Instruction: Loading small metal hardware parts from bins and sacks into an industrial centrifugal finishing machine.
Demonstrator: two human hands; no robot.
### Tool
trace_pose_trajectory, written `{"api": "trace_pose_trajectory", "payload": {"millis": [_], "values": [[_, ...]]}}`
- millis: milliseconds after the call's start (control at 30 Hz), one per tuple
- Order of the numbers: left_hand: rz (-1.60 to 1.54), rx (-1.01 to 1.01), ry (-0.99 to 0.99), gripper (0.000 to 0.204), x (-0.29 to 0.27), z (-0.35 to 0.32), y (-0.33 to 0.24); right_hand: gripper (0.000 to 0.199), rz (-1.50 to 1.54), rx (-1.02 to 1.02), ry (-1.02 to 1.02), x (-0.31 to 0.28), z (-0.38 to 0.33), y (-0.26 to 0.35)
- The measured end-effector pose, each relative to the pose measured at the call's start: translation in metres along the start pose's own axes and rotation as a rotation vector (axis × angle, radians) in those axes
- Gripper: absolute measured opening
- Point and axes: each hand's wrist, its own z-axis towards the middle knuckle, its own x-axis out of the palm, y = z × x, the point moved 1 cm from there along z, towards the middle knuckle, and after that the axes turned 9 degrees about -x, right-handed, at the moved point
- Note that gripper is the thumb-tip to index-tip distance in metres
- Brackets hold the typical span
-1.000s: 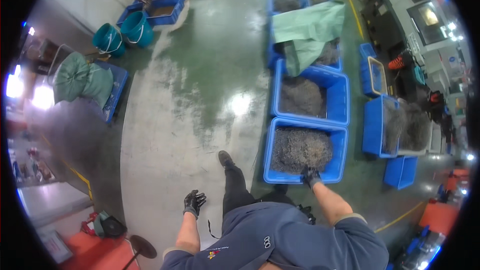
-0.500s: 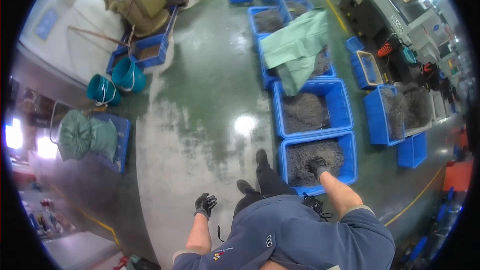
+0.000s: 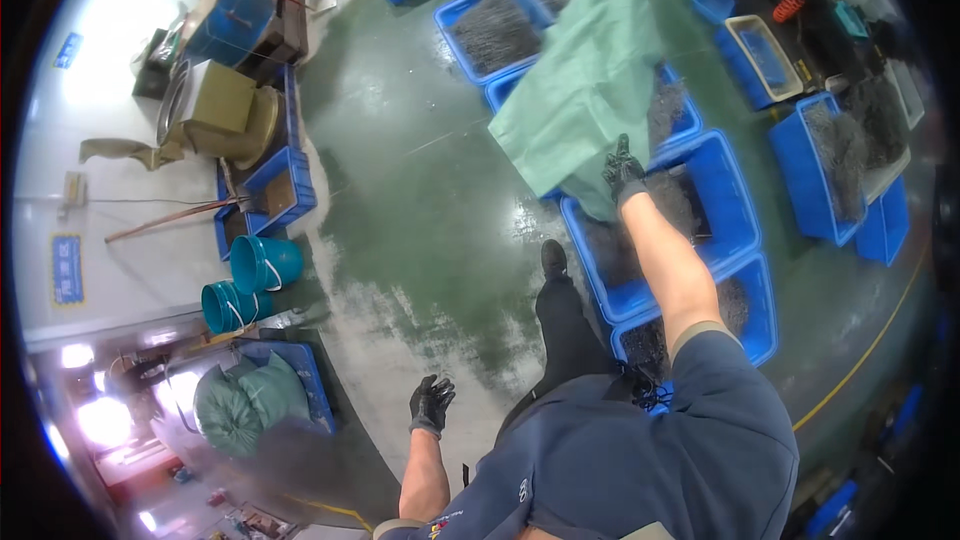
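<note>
Blue bins [image 3: 732, 190] of dark shavings [image 3: 492, 32] (and yellow floor lines [image 3: 866, 362]) show a workshop.

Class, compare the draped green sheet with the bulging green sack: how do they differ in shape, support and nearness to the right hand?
Shape: the green sheet is spread out; the green sack bulges, gathered at one end.
Support: the sheet drapes over blue bins; the sack rests on a blue platform.
Nearness: the right hand overlaps the sheet in view, contact unclear; the sack lies apart from it.
Shared: both are green.

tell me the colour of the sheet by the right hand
The sheet is pale green: head view.
</note>
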Motion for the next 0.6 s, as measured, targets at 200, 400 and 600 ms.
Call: {"api": "trace_pose_trajectory", "payload": {"millis": [200, 400, 600], "values": [[0.130, 0.095, 0.177, 0.045, 0.176, -0.012, -0.132, 0.057, -0.197, 0.125, -0.348, 0.059, 0.047, 0.072], [0.205, -0.014, 0.424, 0.044, 0.308, -0.042, -0.211, 0.040, -1.481, -0.805, -0.001, 0.109, -0.042, 0.208], [0.587, 0.327, 0.783, 0.038, 0.470, -0.162, -0.279, 0.029, -0.575, -1.140, 0.046, 0.155, -0.173, 0.302]]}}
